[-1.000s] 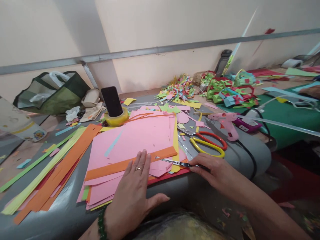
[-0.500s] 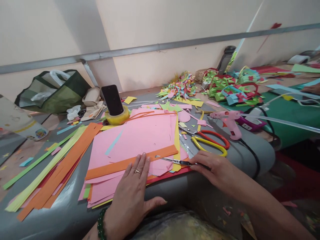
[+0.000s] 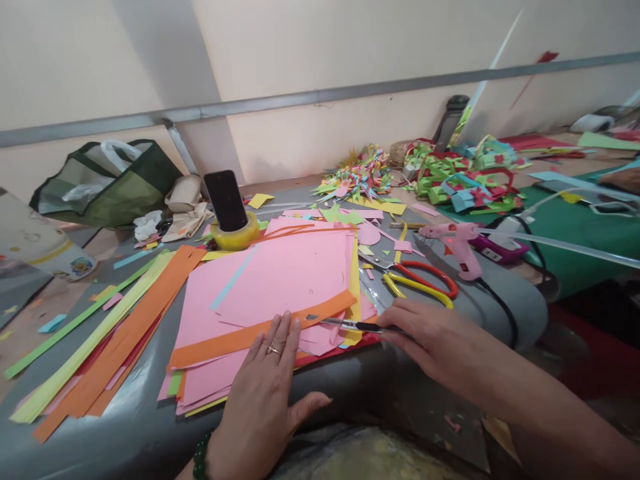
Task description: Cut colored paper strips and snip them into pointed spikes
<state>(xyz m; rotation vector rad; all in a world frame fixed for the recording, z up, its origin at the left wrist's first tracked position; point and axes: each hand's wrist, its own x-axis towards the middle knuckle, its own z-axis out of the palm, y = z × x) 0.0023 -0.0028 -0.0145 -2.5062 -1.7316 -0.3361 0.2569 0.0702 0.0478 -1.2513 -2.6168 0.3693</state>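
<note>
My left hand (image 3: 267,387) lies flat with its fingers stretched over an orange paper strip (image 3: 215,347), thumb apart. That strip crosses a stack of pink paper sheets (image 3: 280,273). In my right hand (image 3: 425,333) is a slim craft knife (image 3: 357,325) with a black and silver handle. Its pointed metal tip reaches over the strip's lower edge, right of my left fingertips; at the tip a small light patch shows on the orange. Red and yellow handled scissors (image 3: 425,283) lie just beyond my right hand, and yellow and red paper edges stick out under the pink stack.
Bundled paper strips (image 3: 120,327) lie at left. A phone (image 3: 226,200) leans on a yellow tape roll (image 3: 235,233). A pink glue gun (image 3: 460,247) with a cord is at right, near green paper baskets (image 3: 450,173). A green bag (image 3: 110,187) stands behind.
The knife tip has shifted a little on the orange strip, and my right hand moved very slightly with it. My left hand stays pressed on the paper; the view has tilted slightly.
</note>
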